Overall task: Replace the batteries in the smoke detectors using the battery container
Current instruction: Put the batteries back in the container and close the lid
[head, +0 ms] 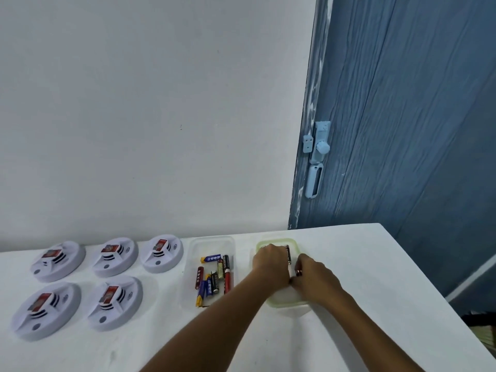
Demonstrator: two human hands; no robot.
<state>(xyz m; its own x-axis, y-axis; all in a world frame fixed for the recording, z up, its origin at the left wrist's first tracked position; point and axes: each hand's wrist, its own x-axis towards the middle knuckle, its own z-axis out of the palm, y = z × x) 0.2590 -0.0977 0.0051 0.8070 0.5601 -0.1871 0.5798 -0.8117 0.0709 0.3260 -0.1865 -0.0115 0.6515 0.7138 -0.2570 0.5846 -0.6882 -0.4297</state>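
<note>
While five smoke detectors (107,280) lie face up in two rows at the left of a white table (362,264), both of a person's hands reach into a green-rimmed container (279,304) near the table's right side. The left hand (271,261) is curled over the container's far end, with a dark battery (288,254) showing just beside its knuckles; whether the fingers actually grasp that battery cannot be told from this angle. The right hand (314,277) is bent over the container's right edge, and a small dark, red-tipped object, likely a battery end, shows at its fingertips, apparently pinched there. The two hands touch near the container's middle. Between the container and the detectors sits a clear tray (188,264) holding a loose pile of batteries (214,277) in red, blue, yellow and black. Three detectors form the back row by the wall (161,103), two the front row, each bearing a red label at its centre. A blue door (402,103) with a pale latch (318,154) stands behind the table's right corner.
</note>
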